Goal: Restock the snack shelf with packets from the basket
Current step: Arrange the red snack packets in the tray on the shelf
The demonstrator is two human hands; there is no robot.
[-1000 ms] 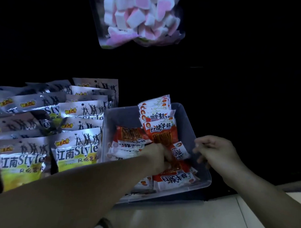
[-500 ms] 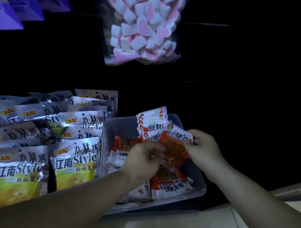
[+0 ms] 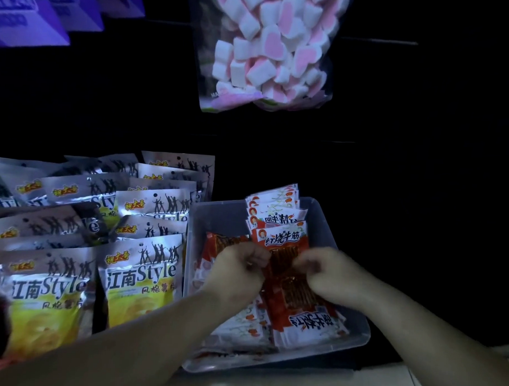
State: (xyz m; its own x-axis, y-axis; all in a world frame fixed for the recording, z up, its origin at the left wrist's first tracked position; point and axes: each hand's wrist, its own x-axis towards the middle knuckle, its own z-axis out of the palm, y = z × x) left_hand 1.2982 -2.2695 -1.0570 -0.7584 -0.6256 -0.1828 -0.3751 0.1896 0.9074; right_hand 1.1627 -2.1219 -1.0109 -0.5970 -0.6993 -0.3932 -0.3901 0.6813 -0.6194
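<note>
Red packet (image 3: pixel 284 253) is upright in the right half of the clear bin (image 3: pixel 359 339), at the front of a standing row of the same packets (image 3: pixel 273 206) that leans on the back wall. Left hand (image 3: pixel 239 268) is at its left edge and right hand (image 3: pixel 328 274) at its right edge. Both have fingers curled in and pinch the packet from either side; blur hides the exact fingertip contact. Both forearms come in from the bottom of the view.

More red-and-white packets lie flat at the front of the bin (image 3: pixel 306 324), under the wrists. Another lot is stacked along the bin's left side (image 3: pixel 217 245).

Just left of the bin, touching its wall, are rows of silver-and-yellow chip bags (image 3: pixel 137 278), standing upright. Above the bin hangs a clear bag of pink-and-white marshmallows (image 3: pixel 270 49). Purple packs (image 3: pixel 28 17) sit top left. A pale ledge (image 3: pixel 298 380) runs below the bin. The surroundings are dark.
</note>
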